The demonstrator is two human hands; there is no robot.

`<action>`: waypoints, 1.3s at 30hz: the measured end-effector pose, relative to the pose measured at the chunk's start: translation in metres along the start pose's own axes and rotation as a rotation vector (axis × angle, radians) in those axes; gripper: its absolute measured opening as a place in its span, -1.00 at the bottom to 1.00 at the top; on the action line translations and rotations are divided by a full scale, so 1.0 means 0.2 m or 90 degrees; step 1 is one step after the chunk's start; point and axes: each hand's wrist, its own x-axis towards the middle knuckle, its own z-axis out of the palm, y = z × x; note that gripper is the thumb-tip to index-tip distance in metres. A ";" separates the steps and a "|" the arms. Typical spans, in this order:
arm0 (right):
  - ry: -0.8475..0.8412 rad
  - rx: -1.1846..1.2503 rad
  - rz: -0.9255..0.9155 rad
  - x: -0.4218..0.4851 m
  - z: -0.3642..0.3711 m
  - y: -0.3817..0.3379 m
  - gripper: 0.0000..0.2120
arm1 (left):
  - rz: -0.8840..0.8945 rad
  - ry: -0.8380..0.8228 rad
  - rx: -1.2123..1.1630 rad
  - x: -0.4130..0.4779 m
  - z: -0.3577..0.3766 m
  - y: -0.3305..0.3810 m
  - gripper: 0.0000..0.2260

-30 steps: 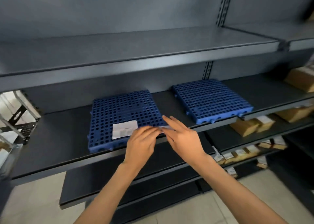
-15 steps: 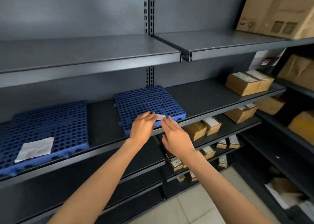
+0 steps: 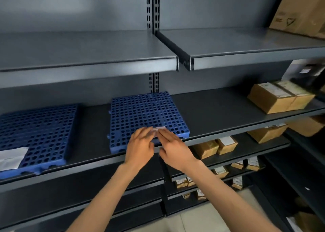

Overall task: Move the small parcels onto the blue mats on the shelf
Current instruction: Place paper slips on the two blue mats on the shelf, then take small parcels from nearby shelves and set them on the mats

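Two blue perforated mats lie on the dark middle shelf (image 3: pixel 219 108). The left mat (image 3: pixel 38 129) carries a white paper slip (image 3: pixel 12 156) at its front left corner. At the front edge of the right mat (image 3: pixel 144 112), my left hand (image 3: pixel 140 147) and my right hand (image 3: pixel 174 149) meet, fingers flat, over a small white slip (image 3: pixel 159 128) that is mostly hidden under them. Small brown parcels (image 3: pixel 216 147) sit on the lower shelf to the right of my hands, with more (image 3: pixel 244 164) on the shelves below.
Two brown labelled boxes (image 3: pixel 279 98) stand at the right end of the middle shelf. A large carton (image 3: pixel 302 10) sits on the top shelf at the far right. More brown parcels (image 3: pixel 267 133) lie one shelf down. The floor shows pale below.
The view has swung right. Both hands moved from the left mat, where a slip now lies, to the front edge of the right mat, with a second slip under the fingers.
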 end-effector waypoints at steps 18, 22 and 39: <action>0.118 0.044 0.298 -0.64 -0.68 1.23 -0.51 | 0.122 -0.111 -0.310 0.71 0.72 1.28 -0.49; 0.126 0.044 0.339 -0.78 -0.81 1.64 -0.49 | 0.161 -0.110 -0.238 0.93 0.93 1.59 -0.49; 0.063 -0.011 0.160 -0.70 -1.15 2.61 -0.24 | 0.067 -0.152 -0.032 1.54 1.35 2.23 -0.34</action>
